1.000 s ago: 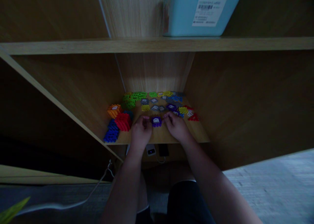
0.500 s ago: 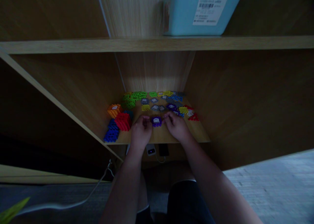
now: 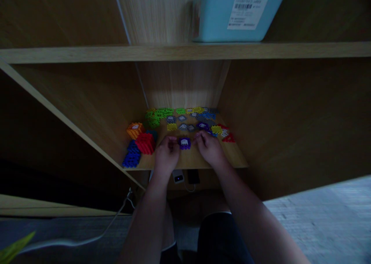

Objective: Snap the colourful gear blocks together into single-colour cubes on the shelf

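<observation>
A purple toothed plastic building piece (image 3: 184, 143) with a white patterned mark is between my two hands near the shelf's front edge. My left hand (image 3: 168, 151) is close against its left side, fingers loosely curled and thumb apart; whether it touches the piece is unclear. To the right, with a small gap, my right hand (image 3: 208, 146) has bent fingers, and nothing shows in them. Beyond it sit other purple pieces (image 3: 202, 126) and a yellow one (image 3: 216, 129). Left of my left hand stand a red stack (image 3: 145, 143), an orange stack (image 3: 135, 130) and blue pieces (image 3: 132, 159).
Green pieces (image 3: 153, 119) line the back left, grey pieces (image 3: 183, 127) the middle, and red triangles (image 3: 228, 137) the right. The upper shelf board (image 3: 174, 52) bears a light-blue bin (image 3: 220, 17). Below the lower shelf are a small white device (image 3: 178, 177) and a cable.
My right hand has shifted slightly right, away from the purple piece. My left hand and the piece have stayed nearly in place.
</observation>
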A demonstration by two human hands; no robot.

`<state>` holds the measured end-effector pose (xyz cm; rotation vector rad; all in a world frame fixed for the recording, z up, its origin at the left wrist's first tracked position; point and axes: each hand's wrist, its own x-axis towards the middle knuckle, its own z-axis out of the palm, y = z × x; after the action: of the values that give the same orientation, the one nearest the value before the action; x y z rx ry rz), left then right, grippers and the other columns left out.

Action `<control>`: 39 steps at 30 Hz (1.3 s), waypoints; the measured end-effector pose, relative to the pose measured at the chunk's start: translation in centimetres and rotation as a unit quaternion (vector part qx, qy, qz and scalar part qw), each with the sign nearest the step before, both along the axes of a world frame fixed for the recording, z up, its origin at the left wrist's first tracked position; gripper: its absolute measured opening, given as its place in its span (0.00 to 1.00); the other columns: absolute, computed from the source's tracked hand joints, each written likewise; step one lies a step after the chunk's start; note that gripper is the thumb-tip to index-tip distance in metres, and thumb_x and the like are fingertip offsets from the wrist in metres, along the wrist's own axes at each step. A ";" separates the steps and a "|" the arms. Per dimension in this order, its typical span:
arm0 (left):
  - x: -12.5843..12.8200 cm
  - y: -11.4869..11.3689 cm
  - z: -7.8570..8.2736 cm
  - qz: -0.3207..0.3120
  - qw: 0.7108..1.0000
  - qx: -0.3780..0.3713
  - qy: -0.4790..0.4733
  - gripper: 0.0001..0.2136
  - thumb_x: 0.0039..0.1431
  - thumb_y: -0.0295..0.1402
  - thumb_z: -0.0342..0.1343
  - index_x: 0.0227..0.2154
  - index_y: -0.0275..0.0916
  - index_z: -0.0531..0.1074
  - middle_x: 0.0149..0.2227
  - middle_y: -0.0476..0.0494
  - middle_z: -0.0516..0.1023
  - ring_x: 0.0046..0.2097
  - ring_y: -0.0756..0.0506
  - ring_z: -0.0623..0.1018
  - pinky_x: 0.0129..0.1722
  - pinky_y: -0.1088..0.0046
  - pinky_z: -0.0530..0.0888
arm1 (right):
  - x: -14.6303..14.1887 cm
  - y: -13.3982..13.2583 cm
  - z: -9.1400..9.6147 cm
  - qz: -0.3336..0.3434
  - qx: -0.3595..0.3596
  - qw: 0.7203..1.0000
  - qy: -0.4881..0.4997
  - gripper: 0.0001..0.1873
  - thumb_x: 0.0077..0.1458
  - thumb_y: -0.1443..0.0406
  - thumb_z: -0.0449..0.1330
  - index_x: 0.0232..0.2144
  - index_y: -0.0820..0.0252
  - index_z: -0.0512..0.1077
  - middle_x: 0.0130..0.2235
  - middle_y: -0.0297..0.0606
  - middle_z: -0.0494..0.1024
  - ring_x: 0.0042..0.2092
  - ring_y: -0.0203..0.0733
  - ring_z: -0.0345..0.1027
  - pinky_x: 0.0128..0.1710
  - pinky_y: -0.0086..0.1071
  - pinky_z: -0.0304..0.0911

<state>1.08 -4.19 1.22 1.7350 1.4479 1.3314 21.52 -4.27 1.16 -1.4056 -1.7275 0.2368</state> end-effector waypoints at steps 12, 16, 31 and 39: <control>-0.2 0.1 -0.3 0.001 1.000 0.010 -0.017 0.09 0.62 0.25 0.58 0.43 0.41 0.77 0.40 0.45 0.85 0.40 0.44 0.85 0.43 0.68 0.81 | -0.5 -0.2 -0.2 -0.263 -0.048 0.956 -0.122 0.16 0.65 0.58 0.64 0.51 0.60 0.77 0.53 0.57 0.79 0.58 0.69 0.66 0.56 0.58 0.62; -0.2 0.1 -0.2 0.005 1.000 0.007 -0.016 0.08 0.62 0.25 0.58 0.43 0.41 0.77 0.40 0.45 0.85 0.40 0.44 0.85 0.42 0.68 0.80 | -0.5 -0.3 0.1 -0.257 -0.076 0.955 -0.129 0.14 0.67 0.60 0.63 0.51 0.60 0.77 0.53 0.57 0.80 0.59 0.68 0.66 0.56 0.57 0.61; -0.3 0.0 -0.2 -0.005 1.000 0.010 -0.027 0.09 0.63 0.25 0.57 0.43 0.41 0.76 0.42 0.45 0.85 0.42 0.45 0.85 0.45 0.68 0.81 | 0.8 0.7 -0.2 -0.222 0.062 0.973 -0.010 0.18 0.73 0.62 0.53 0.50 0.64 0.81 0.49 0.54 0.85 0.52 0.58 0.77 0.57 0.49 0.69; 0.1 -0.4 -0.6 -0.088 0.992 0.057 -0.065 0.13 0.67 0.34 0.62 0.53 0.43 0.75 0.46 0.43 0.83 0.45 0.45 0.84 0.48 0.68 0.81 | 0.6 0.6 -0.5 0.005 0.029 0.957 0.288 0.22 0.69 0.49 0.62 0.57 0.53 0.70 0.37 0.36 0.84 0.35 0.45 0.81 0.42 0.40 0.77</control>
<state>1.14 -4.56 0.60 1.7658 1.1394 1.4258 22.13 -3.65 0.65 -1.1374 -1.2451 0.5380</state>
